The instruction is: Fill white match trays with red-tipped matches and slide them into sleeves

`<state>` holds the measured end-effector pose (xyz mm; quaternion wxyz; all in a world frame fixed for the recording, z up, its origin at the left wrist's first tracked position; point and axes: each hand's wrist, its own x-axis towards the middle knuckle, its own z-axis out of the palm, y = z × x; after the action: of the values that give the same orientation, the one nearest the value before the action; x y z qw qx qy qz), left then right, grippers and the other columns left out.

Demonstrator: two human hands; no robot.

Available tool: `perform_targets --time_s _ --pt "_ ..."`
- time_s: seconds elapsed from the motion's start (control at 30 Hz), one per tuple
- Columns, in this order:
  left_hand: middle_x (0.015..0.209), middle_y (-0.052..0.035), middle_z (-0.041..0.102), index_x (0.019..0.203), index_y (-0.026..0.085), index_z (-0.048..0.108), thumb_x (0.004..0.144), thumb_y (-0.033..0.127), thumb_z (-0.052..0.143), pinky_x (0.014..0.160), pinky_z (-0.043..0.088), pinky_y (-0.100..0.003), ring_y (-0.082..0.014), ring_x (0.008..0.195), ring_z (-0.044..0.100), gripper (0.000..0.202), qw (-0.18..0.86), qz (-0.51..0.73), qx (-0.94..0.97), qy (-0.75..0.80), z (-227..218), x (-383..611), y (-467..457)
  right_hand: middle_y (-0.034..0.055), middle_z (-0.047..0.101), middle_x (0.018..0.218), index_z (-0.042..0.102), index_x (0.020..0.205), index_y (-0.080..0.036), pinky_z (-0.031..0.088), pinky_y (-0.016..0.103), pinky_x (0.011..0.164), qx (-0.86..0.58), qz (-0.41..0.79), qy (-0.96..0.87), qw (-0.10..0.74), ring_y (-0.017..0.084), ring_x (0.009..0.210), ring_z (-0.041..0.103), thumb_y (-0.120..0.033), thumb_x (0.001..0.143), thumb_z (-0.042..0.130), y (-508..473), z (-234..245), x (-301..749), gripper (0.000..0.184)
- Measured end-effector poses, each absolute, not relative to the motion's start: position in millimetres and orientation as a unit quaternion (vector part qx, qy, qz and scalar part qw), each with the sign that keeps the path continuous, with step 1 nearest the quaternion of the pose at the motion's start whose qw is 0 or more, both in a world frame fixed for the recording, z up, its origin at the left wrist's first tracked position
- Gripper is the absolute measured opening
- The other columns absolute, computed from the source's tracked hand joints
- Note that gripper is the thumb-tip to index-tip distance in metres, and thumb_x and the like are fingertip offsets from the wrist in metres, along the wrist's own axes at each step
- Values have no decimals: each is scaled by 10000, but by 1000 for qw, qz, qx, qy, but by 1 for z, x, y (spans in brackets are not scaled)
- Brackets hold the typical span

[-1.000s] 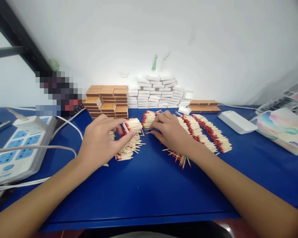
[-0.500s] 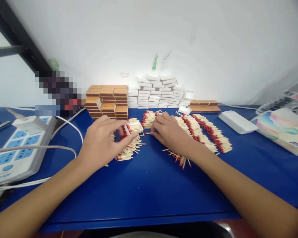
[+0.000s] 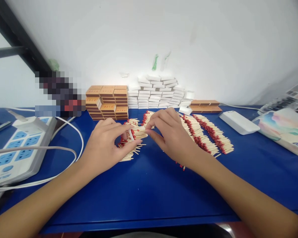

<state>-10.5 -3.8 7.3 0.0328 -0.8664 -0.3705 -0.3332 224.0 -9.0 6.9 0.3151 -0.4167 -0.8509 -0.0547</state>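
Observation:
Between thumb and fingers, my left hand point(image 3: 103, 145) grips a small white matchbox tray point(image 3: 131, 135) filled with red-headed matches, their plain ends pointing right. My right hand point(image 3: 172, 134) is at the tray's right end, thumb and index finger pinched on a match, mostly hidden by the fingertips. Loose matches point(image 3: 129, 155) lie in a pile under and behind the tray. Right of my right hand, more matches point(image 3: 213, 132) lie in slanting rows, partly covered by that hand and forearm.
Brown matchboxes point(image 3: 106, 102) are stacked at the back left, white trays point(image 3: 155, 92) against the wall, and more brown boxes point(image 3: 205, 106) to their right. A power strip point(image 3: 20, 145) with cables lies left. A white device point(image 3: 239, 122) and a colourful pack point(image 3: 283, 129) lie right.
My right hand has lifted from the table with a match and moved left to the tray's end. My left hand has shifted the tray slightly right and down.

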Motion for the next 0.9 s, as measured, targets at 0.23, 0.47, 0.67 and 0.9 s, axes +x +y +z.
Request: perform_targets --time_s 0.23,0.47,0.67,0.9 --pt "752 -7 704 1087 204 746 906 428 773 765 469 -386 -198 738 575 289 36 -347 -872 -345 8 -7 -8 123 677 1137 628 1009 -210 386 446 884 -397 -82 -860 310 279 1038 512 -248 1072 471 -14 6 218 173" --pt "756 -10 709 1113 198 744 927 415 752 770 483 -388 -197 740 578 286 37 -342 -872 -347 8 -7 -8 115 670 1128 647 1002 -205 383 433 873 -394 -77 -854 332 268 1033 509 -250 1065 493 -15 6 220 172" --pt "734 9 715 1053 202 759 914 452 756 753 494 -353 -187 714 592 286 52 -369 -830 -415 15 -8 -4 115 656 1042 699 1012 -198 362 425 838 -438 -83 -844 299 273 1007 487 -215 1052 499 5 -6 238 205" --pt "716 21 710 1018 202 765 908 449 760 702 471 -321 -178 688 580 270 60 -355 -833 -419 14 -9 -2 108 643 1003 779 982 -203 313 403 786 -440 -72 -870 211 266 979 457 -202 1034 542 22 -22 248 242"
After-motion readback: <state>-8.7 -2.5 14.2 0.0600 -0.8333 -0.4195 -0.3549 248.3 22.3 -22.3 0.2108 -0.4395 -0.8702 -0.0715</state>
